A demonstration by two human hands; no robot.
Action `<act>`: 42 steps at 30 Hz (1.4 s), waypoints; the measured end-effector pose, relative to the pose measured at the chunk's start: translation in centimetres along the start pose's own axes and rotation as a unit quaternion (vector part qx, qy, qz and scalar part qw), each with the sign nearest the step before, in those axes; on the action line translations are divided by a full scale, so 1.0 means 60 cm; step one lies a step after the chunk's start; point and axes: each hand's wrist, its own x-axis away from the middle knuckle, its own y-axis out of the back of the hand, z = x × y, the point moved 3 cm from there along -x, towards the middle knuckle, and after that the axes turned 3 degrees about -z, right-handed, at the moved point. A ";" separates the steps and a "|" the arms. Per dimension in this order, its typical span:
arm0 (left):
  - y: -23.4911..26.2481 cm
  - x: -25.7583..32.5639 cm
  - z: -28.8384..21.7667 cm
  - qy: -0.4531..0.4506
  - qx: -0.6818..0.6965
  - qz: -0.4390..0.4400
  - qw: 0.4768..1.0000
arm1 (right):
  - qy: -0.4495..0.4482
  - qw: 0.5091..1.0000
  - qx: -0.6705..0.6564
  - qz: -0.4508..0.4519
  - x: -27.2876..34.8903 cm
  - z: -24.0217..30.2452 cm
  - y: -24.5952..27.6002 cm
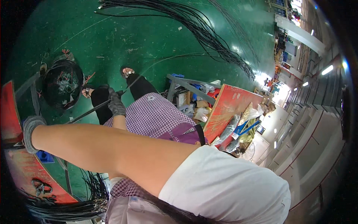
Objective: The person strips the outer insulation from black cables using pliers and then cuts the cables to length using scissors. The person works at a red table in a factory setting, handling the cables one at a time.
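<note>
My left hand (116, 103), in a dark grey glove, is closed around a thin black cable (141, 75) in front of my apron. The cable runs up and right across the floor and down and left from my hand, passing out of sight behind my right forearm. That bare forearm reaches across to the far left, over my left arm. At its end my right hand (33, 133), in a grey knitted glove, is beside a worn red board (11, 112). Its fingers face away from view, so their grip is hidden.
Long black cables (175, 13) lie over the green floor; another bundle (63, 210) rests at the lower left. A black bin (62, 85) with scraps stands left of my feet. To the right, a red tabletop (231, 112) on a metal frame holds plastic bags, with clutter beside it.
</note>
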 end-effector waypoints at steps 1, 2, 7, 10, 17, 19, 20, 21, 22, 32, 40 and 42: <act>-0.004 -0.003 0.005 0.003 0.007 -0.005 1.000 | 0.008 0.998 0.054 -0.041 -0.003 0.002 -0.012; -0.005 -0.005 0.003 0.002 0.009 0.000 1.000 | 0.004 0.998 0.036 -0.047 0.001 0.002 -0.011; 0.015 0.004 -0.003 0.001 0.014 -0.004 1.000 | -0.051 0.986 -0.139 -0.076 0.062 -0.007 0.024; 0.028 0.009 -0.009 -0.007 0.012 -0.011 1.000 | -0.034 0.992 -0.056 -0.106 0.053 -0.004 0.025; 0.051 -0.008 -0.045 -0.022 0.008 -0.013 1.000 | 0.002 0.991 -0.008 -0.133 0.071 -0.023 0.050; 0.059 -0.013 -0.063 -0.037 0.014 -0.022 0.999 | -0.003 0.992 -0.003 -0.128 0.076 -0.017 0.050; 0.054 -0.010 -0.058 -0.035 0.016 -0.019 0.999 | -0.006 0.992 -0.001 -0.125 0.076 -0.016 0.046; 0.050 -0.008 -0.052 -0.033 0.017 -0.018 0.999 | -0.012 0.992 0.001 -0.123 0.077 -0.016 0.044; 0.030 0.009 -0.023 -0.027 0.031 -0.021 0.999 | -0.006 0.994 0.009 -0.113 0.078 -0.006 0.032; -0.044 0.011 0.036 0.006 0.037 0.012 0.999 | -0.029 0.988 -0.046 -0.146 0.132 -0.012 0.071; -0.087 -0.006 0.039 -0.009 0.073 -0.004 0.997 | 0.045 0.995 0.088 -0.012 0.151 0.002 0.062; -0.105 -0.011 0.035 -0.019 0.085 -0.010 0.996 | 0.000 0.994 -0.080 -0.070 0.227 0.012 0.124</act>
